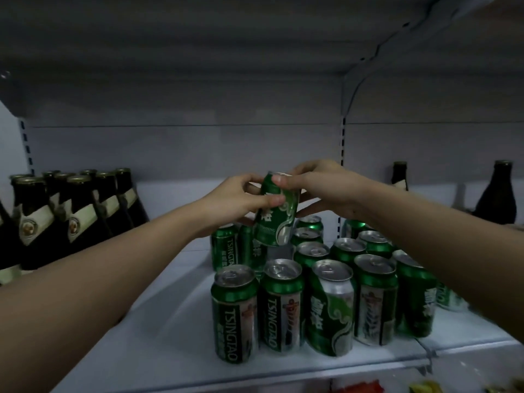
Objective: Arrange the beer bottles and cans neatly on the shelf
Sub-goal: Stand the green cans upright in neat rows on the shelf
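Two hands (283, 194) hold one green can (279, 211) above the shelf (175, 330).

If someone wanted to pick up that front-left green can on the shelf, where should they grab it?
Probably round the middle of its side wall, coming from the front. The front-left can stands upright at the shelf edge, its front and left sides open, while another can crowds its right. The lid's rim offers little to pinch. Both the left hand and right hand already hold a raised can.
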